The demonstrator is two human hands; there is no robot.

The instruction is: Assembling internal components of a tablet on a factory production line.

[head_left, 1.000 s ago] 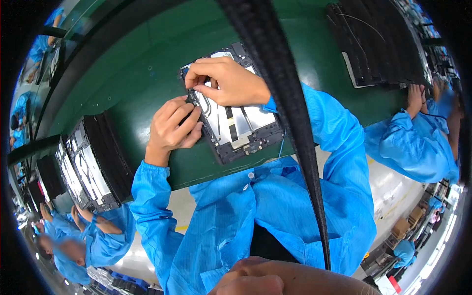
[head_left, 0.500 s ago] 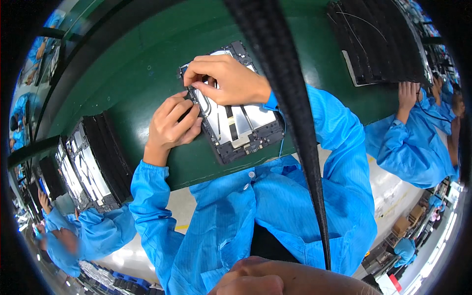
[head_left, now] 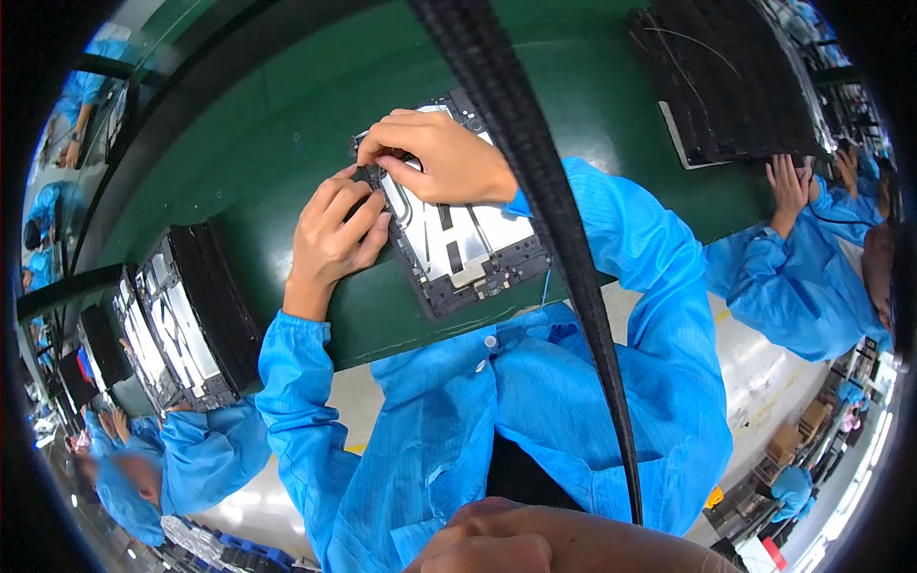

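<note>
Your sleeves (head_left: 315, 401) and smock are bright blue, and the belt (head_left: 287, 143) under your work is a deep, plain green with a dark rail along its far edge. The open device (head_left: 458, 239) you lean over has a black frame around silver-white metal plates with short black strips, and a thin blue wire (head_left: 544, 286) shows at its near edge; a black woven strap (head_left: 535, 191) crosses in front. The unit to your left (head_left: 181, 325) is black with silver-grey parts, the one to your right (head_left: 726, 76) is matt black with a thin white line, and the neighbours' sleeves (head_left: 793, 286) are the same blue as yours.
</note>
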